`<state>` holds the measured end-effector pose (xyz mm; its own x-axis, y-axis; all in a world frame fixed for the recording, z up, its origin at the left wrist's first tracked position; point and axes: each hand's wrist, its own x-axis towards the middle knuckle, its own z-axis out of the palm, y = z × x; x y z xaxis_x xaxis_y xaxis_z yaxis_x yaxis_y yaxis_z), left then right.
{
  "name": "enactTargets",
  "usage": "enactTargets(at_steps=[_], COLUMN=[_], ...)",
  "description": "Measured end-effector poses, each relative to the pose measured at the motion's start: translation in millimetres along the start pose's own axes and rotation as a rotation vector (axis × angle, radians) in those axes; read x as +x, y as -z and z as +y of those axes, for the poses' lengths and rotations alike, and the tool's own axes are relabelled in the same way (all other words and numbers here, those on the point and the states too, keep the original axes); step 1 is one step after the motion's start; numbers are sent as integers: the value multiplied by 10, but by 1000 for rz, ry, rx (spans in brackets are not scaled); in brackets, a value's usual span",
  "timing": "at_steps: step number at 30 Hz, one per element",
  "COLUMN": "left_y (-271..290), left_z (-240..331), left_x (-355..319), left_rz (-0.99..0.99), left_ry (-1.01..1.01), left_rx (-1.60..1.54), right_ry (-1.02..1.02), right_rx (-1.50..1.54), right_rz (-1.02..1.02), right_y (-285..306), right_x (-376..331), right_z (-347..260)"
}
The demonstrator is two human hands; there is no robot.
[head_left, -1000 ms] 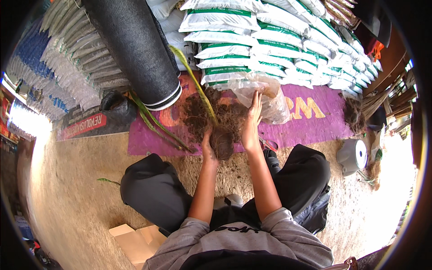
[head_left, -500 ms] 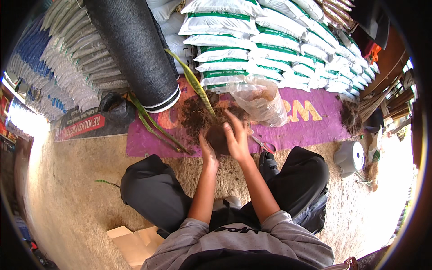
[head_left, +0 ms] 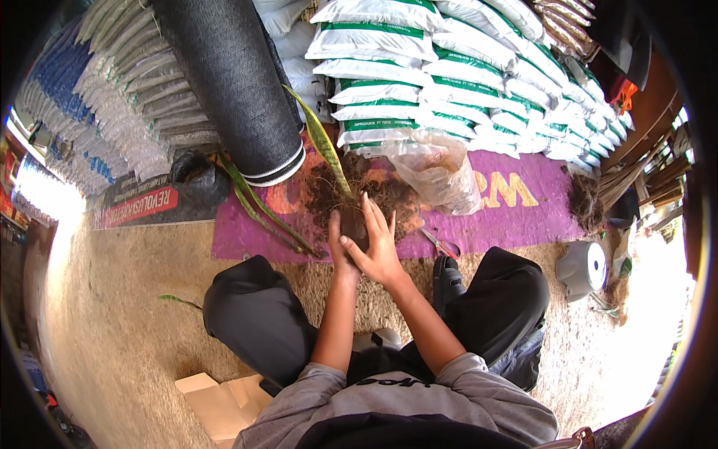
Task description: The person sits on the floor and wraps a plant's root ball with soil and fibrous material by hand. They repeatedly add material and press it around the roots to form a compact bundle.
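Since the last frame your right hand has slid left onto the pot, fingers spread flat against it. Your left hand cups its other side, both clasping it. It sits on the purple mat, before the soil pile, the plant upright.

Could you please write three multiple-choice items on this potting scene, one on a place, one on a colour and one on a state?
1. Where does the clear plastic bag lie?
A. on the cardboard
B. on the mat, before the stacked sacks
C. in the person's lap

2. What colour is the mat?
A. purple
B. yellow
C. white

3. How do the hands stand?
A. both empty, apart
B. cupped around the small dark pot
C. holding scissors

Key: B, it rests against the sacks; A, purple shows around the soil; B, left hand and right hand enclose the pot.
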<state>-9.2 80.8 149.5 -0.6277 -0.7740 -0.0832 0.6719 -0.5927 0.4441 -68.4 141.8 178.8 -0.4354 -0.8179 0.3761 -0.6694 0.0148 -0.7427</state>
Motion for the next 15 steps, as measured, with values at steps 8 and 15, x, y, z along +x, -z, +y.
enactTargets(at_steps=[8, 15], left_y=[79, -65], left_z=[-12, 3], left_x=[28, -46], left_rz=[30, 111], left_ry=[22, -30], left_rx=[-90, 26], right_ry=[-144, -169], right_rx=[642, 885], right_rz=[-36, -53], right_y=[90, 83], right_x=[86, 107], right_z=[38, 151])
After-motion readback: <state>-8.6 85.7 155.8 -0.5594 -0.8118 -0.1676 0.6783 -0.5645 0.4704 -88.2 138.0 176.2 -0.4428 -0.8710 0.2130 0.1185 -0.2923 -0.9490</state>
